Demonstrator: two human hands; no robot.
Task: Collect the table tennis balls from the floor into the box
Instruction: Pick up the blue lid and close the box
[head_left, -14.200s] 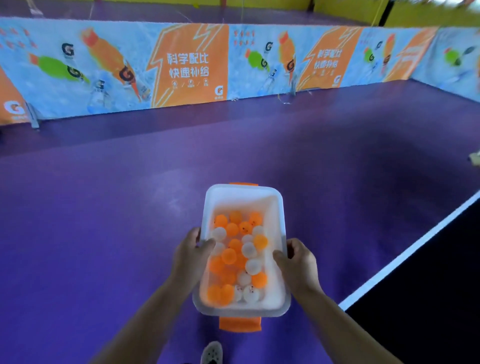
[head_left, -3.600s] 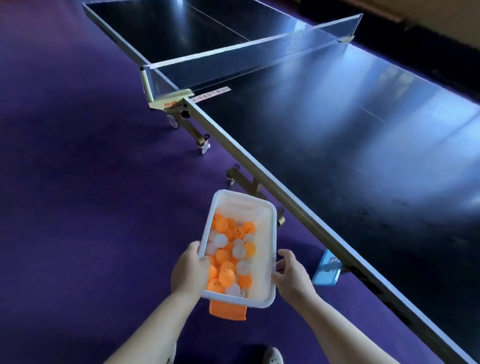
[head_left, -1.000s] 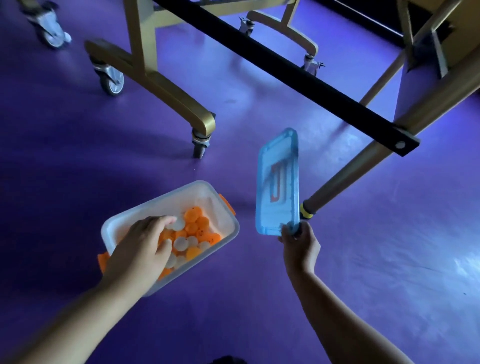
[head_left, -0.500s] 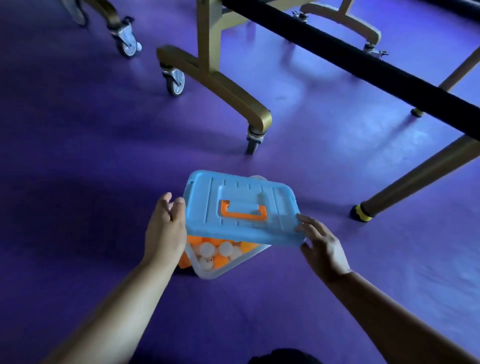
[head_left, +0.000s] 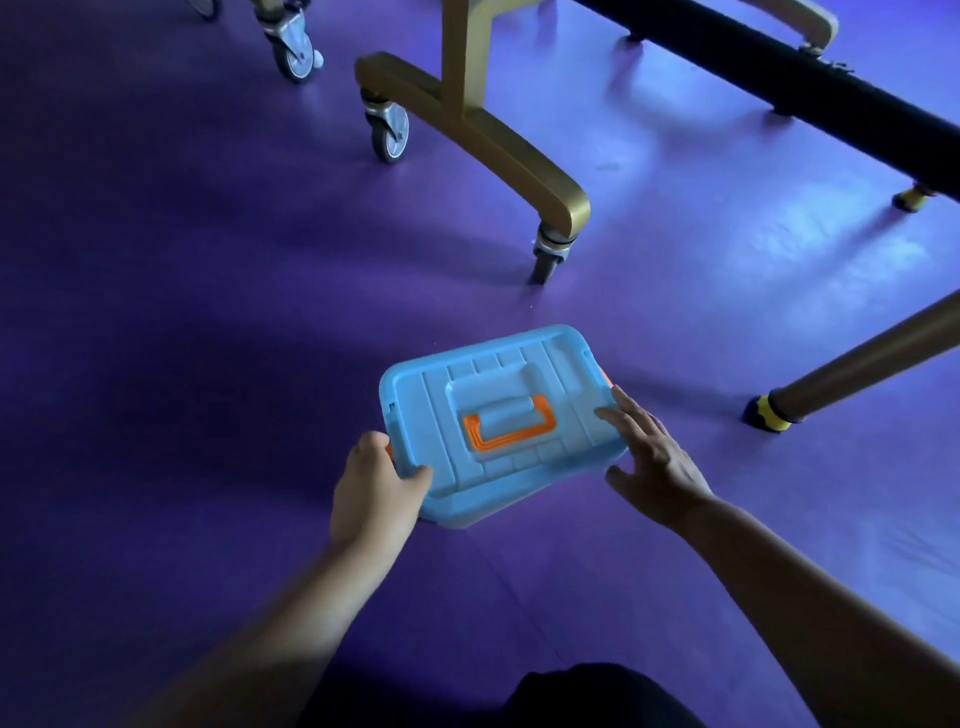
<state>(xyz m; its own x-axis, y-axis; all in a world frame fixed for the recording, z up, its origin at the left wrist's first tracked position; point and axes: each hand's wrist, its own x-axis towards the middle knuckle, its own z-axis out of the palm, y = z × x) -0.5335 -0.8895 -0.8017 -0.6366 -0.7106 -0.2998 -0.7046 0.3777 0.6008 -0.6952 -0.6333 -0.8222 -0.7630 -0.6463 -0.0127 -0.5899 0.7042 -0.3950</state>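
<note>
The left hand (head_left: 376, 486) gripped the near left corner of the blue lid (head_left: 498, 415). The right hand (head_left: 652, 457) lay open and flat on its right edge. The lid covered the box (head_left: 467, 512) on the purple floor (head_left: 208, 312). Behind stood one gold table leg (head_left: 498, 140) and three wheels.

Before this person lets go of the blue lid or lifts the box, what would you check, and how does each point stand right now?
1. Blue ribbed plastic lid covers the box: ok, no balls visible.
2. Lid seated flat all round: cannot tell; the near edge looks slightly raised.
3. Orange side clips latched: cannot tell; they are mostly hidden.
4. Left hand holding the lid's near-left corner: ok, thumb on top.
5. Right hand steadying the lid's right edge: ok, fingers spread on it.
6. Orange carry handle free to grab: ok, lying flat, nothing on it.
</note>
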